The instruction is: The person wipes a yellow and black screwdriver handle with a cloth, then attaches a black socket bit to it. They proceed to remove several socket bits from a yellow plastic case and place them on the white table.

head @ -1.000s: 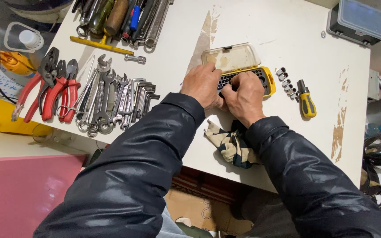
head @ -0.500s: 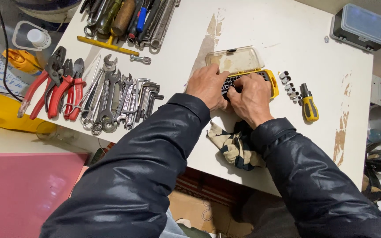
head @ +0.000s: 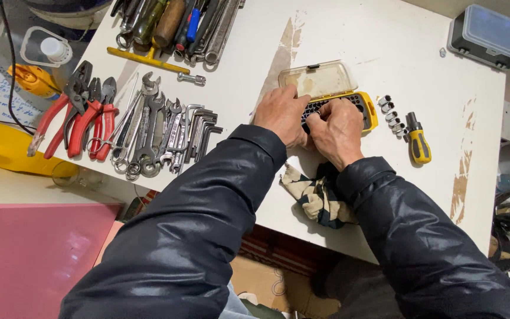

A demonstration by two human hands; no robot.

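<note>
Both hands work over a yellow bit case (head: 368, 106) with an open clear lid (head: 319, 80), which lies near the middle of the white bench (head: 385, 41). The left hand (head: 281, 113) rests curled on the left end of the case. The right hand (head: 339, 127) has its fingers bent down into the case tray; I cannot tell if they pinch something. A small screwdriver (head: 418, 140) and a row of sockets (head: 392, 113) lie just to the right, and a patterned cloth (head: 314, 198) lies at the near edge.
</note>
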